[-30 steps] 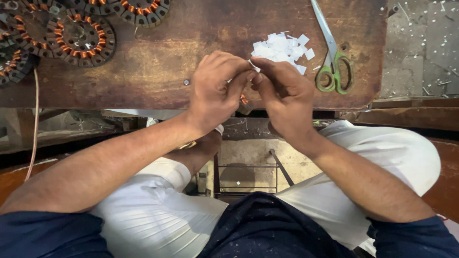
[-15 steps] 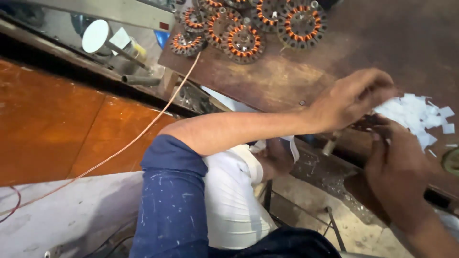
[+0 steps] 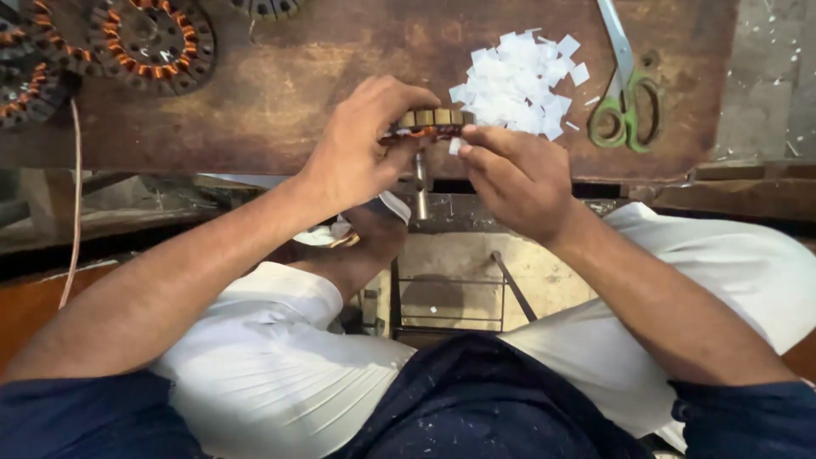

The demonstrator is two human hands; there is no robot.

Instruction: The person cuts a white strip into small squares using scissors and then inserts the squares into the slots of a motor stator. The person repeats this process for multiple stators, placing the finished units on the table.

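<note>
Both hands, left [image 3: 357, 153] and right [image 3: 514, 174], pinching a round copper-wound stator [image 3: 429, 123] above scuffed wooden worktop [image 3: 280, 93], beside white paper slips [image 3: 518, 85].

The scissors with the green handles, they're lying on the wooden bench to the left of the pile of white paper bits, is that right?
Not quite. The scissors do have green handles and do lie on the wooden bench, but they are to the right of the pile of white paper bits, not the left. The head view shows this.
</note>
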